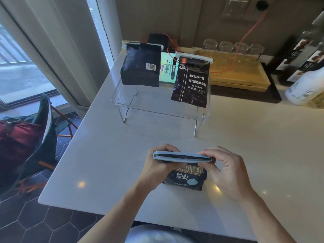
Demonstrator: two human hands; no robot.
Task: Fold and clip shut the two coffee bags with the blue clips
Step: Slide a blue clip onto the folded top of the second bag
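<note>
I see a white countertop [245,137] filling most of the view, small ceiling-light reflections on it. Floor [35,220] at lower left is dark hexagonal tile. Tall window [17,71] on the left, bright daylight, pale curtain [57,41] beside it. A folding chair [43,134] with green fabric and orange legs stands by the window, dark red bag on it. Back wall [175,14] is brownish-grey, with an outlet plate [257,9] and an orange cable [245,37] hanging from it.

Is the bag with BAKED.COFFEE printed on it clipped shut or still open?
Clipped shut: a pale blue clip runs across the top of the BAKED.COFFEE bag, which stands on the clear stand.
</note>
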